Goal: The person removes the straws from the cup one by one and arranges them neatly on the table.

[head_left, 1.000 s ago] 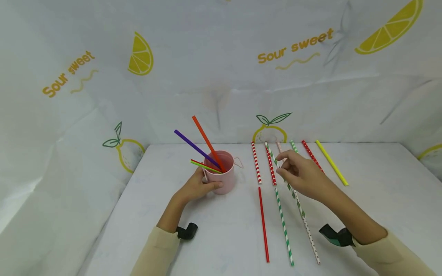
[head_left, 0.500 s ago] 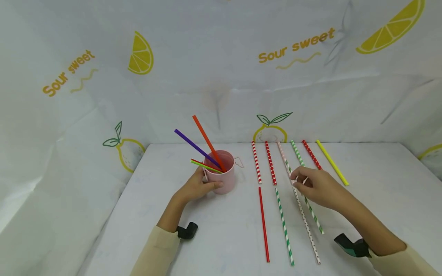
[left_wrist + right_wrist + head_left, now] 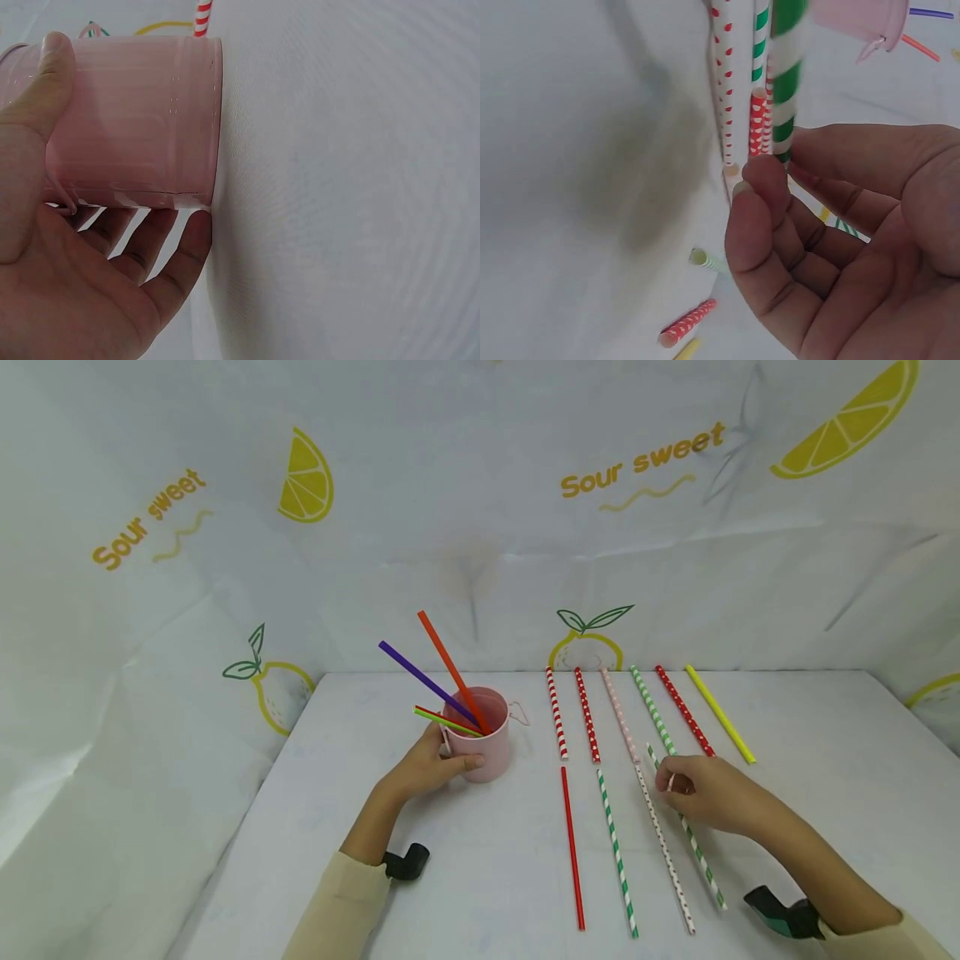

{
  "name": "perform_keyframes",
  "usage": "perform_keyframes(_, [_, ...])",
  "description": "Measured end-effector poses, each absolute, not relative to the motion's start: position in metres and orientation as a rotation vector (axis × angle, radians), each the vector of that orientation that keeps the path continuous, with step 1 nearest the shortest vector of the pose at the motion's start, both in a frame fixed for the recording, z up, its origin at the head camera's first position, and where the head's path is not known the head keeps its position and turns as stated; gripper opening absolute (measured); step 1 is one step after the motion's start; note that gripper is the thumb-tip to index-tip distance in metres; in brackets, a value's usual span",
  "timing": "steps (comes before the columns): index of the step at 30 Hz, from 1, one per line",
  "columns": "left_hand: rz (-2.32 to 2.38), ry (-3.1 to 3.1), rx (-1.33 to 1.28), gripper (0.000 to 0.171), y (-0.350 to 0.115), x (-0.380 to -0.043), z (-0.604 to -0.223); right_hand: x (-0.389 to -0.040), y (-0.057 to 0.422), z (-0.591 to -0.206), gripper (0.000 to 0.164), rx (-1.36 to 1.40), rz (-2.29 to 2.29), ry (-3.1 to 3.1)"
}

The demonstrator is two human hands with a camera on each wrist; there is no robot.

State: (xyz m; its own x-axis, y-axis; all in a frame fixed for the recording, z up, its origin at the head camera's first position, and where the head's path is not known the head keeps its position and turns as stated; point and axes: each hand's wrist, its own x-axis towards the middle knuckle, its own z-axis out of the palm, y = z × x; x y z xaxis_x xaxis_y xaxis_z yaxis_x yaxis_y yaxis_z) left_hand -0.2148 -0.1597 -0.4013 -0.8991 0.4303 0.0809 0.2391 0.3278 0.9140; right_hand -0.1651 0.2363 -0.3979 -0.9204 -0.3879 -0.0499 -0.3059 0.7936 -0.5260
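Note:
My left hand [image 3: 427, 768] holds a small pink bucket [image 3: 495, 760] by its side, thumb across the front. In the left wrist view the thumb lies on the bucket's wall [image 3: 127, 112] and the other fingers are on its far side. Orange [image 3: 442, 647], purple [image 3: 412, 671], red and lime green straws lean out of the bucket. My right hand [image 3: 708, 789] pinches a green-and-white patterned straw [image 3: 705, 862] between thumb and fingertips, close over the table. To its left lies a white straw with dark spots [image 3: 663, 847].
Beyond the right hand several straws form a back row, from red-striped [image 3: 557, 714] to yellow [image 3: 720, 714]. A front row holds a plain red straw [image 3: 572, 852] and a green-striped straw [image 3: 617, 852]. A lemon-print cloth [image 3: 465, 527] rises behind the white table [image 3: 315, 827].
My right hand has moved right and toward me with the green-and-white straw, from across the spotted straw to that straw's right. The left hand and bucket have stayed still.

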Motion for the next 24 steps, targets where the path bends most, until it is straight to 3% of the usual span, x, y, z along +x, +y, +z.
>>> perform_keyframes(24, [1.597,2.434,0.575,0.079,-0.159,-0.214,-0.401,-0.161,0.26,-0.413,0.016,-0.356,-0.606,2.771])
